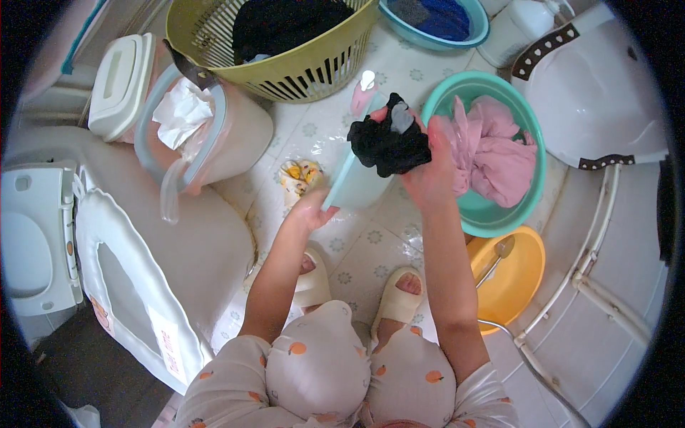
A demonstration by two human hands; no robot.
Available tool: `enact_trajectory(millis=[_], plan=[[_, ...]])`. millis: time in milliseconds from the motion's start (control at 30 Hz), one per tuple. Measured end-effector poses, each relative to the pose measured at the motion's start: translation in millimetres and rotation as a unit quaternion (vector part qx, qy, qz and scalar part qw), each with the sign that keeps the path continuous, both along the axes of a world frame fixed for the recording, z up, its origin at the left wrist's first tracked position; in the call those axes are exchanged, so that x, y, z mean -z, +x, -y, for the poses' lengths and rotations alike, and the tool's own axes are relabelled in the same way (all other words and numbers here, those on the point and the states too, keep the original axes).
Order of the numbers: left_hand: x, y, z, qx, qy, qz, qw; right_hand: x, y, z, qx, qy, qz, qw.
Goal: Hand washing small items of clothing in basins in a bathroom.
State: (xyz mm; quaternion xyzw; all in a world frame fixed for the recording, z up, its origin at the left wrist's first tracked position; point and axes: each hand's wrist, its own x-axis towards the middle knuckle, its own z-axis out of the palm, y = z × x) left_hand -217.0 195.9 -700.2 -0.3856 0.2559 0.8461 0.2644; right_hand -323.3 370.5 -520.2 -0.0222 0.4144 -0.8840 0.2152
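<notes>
My left hand [312,209] grips the near rim of a pale teal plastic basin [356,184], which is tilted above the wet tiled floor. A bunched black cloth [382,147] with a grey patch is in my right hand [434,171], held over the basin's right side. Just right of that hand stands a green basin [484,222] with wadded pink fabric [500,155] in it. A crumpled white cloth with yellow print [301,179] lies on the floor left of the tilted basin. The basin's far side is partly hidden by the black cloth.
A yellow-green laundry basket [299,80] holds dark clothes. Left of it stands a lined trash bin [241,128]. Behind the black cloth is a pink bottle [363,99]. A blue basin [439,40], a white sink [599,96] and an orange basin [516,289] with a metal ladle are rightward.
</notes>
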Motion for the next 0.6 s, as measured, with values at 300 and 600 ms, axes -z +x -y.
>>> enact_trajectory(millis=[300, 600], plan=[[-9, 16, -32, 0.145, -0.52, -0.125, 0.832, 63, 21, -14, -0.137, 0.395, -0.141, 0.898], [13, 33, -54, 0.162, -0.634, -0.251, 0.713, 108, 66, -38, -0.043, 0.603, -0.224, 0.765]])
